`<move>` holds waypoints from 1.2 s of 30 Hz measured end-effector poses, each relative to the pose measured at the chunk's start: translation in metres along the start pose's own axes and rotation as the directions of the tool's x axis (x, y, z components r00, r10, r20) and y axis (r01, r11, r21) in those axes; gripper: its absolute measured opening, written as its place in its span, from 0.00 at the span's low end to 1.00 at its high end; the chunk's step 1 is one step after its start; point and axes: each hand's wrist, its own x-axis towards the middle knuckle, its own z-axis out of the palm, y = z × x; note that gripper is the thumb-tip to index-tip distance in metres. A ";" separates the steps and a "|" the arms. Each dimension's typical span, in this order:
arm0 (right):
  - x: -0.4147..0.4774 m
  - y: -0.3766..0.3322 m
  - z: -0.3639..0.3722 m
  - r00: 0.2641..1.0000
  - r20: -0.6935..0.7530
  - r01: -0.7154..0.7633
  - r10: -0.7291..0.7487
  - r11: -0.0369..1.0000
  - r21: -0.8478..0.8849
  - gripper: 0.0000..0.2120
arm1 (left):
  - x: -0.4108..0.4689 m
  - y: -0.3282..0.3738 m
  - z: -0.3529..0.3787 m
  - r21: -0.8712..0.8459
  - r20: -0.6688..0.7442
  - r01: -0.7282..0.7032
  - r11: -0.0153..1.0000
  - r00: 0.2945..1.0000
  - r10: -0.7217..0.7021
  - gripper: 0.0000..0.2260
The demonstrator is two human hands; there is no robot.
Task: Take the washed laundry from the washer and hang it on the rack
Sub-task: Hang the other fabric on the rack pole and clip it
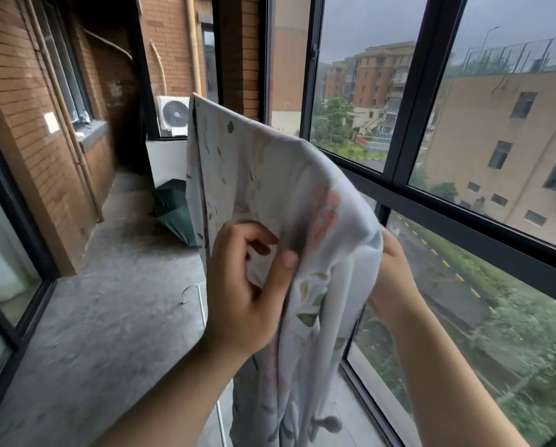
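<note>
Pinching the floral cloth [270,175], left hand [241,301] has fingers curled; right hand [394,279] touches it behind, grip hidden.

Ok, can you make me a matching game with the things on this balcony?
Things:
1. sheet
2. umbrella
3. air conditioner
4. right hand

Clues:
A. dark green, lying on the floor
B. partly hidden behind the sheet
C. flowery, held up
D. white and boxy

Pairs: 1-C, 2-A, 3-D, 4-B.
</note>
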 end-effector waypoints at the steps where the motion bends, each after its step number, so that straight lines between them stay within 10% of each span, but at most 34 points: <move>1: -0.002 0.001 -0.003 0.996 -0.011 0.093 -0.093 0.996 -0.002 0.09 | -0.002 0.010 -0.002 0.013 0.039 -0.047 0.999 0.998 0.047 0.20; 8: -0.033 -0.020 -0.011 0.903 -0.007 0.422 -0.430 0.890 -0.173 0.15 | -0.005 0.052 0.005 0.219 0.038 -0.121 0.968 0.993 0.115 0.18; 23: -0.036 -0.067 0.004 0.515 0.002 0.626 -0.857 0.374 -0.684 0.08 | 0.017 0.097 -0.018 0.637 0.010 -0.344 0.689 0.898 0.439 0.10; 30: -0.056 -0.066 -0.003 0.602 0.136 0.555 -0.787 0.290 -0.780 0.21 | 0.000 0.105 -0.012 0.623 0.035 -0.338 0.705 0.913 0.406 0.07; 36: -0.060 -0.066 0.014 0.835 -0.037 0.431 -0.549 0.694 -0.576 0.23 | -0.003 0.109 -0.007 0.631 0.093 -0.320 0.707 0.936 0.340 0.01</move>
